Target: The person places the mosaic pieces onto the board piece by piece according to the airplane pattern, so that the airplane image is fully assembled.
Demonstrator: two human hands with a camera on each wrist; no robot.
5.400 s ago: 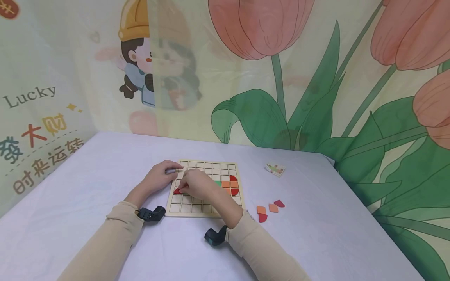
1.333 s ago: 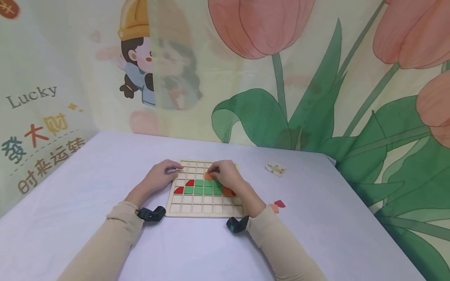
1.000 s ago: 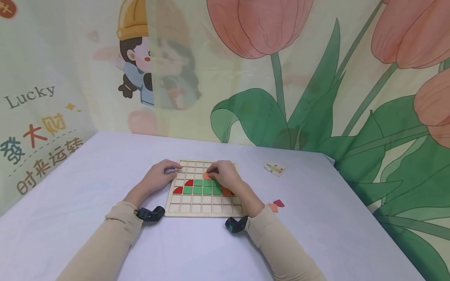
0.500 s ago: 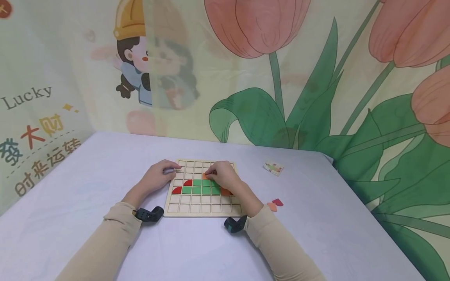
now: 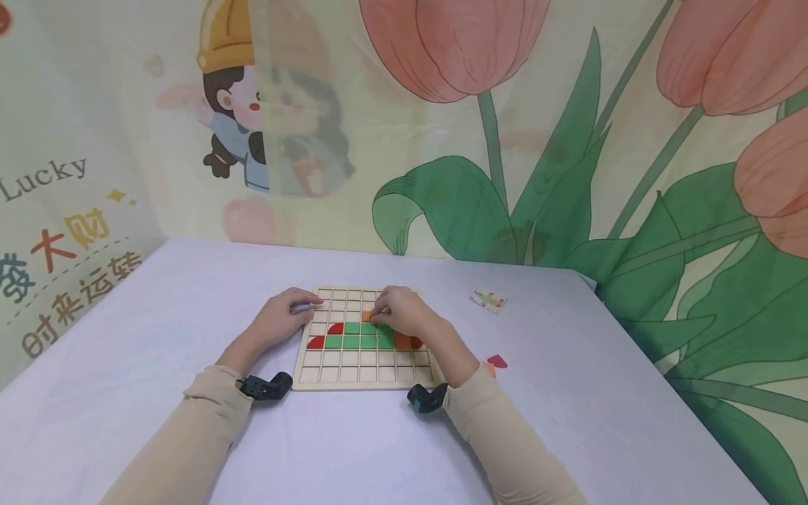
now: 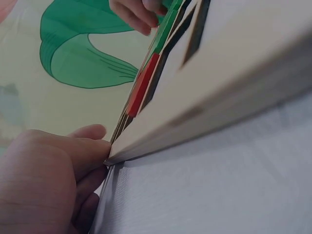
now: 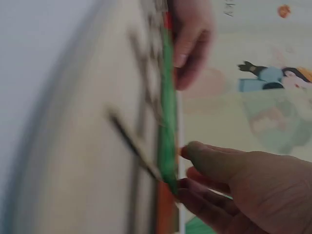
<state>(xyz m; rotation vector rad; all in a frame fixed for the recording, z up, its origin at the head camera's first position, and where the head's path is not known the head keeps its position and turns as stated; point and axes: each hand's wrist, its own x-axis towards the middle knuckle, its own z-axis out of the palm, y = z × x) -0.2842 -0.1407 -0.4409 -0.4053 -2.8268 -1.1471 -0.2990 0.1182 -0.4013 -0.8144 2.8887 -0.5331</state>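
Observation:
A square wooden grid board [image 5: 323, 376] lies on the white-covered table. My left hand [image 5: 279, 322] rests at its far-left edge, thumb and index finger touching the wood. Above the board my right hand [image 5: 404, 312] pinches an orange square tile [image 5: 367, 316] just beyond the green rows. Green square tiles [image 5: 350, 341] fill parts of two rows. Red rounded tiles [image 5: 316, 342] sit at their left ends. More orange tiles [image 5: 402, 341] and a red one lie in the board's right part, partly hidden by my right hand. The right wrist view is blurred over the board.
Right of the board lie a loose red rounded tile [image 5: 497, 361] and an orange tile [image 5: 490, 367], partly covered by my right sleeve. A small patterned card [image 5: 489, 300] lies farther back. A printed cloth wall [image 5: 442, 210] stands behind the table.
Since the earliest frame, my right hand has moved from the board's left side to its upper right with an orange tile. Two loose tiles are no longer seen on the table. My left hand stayed.

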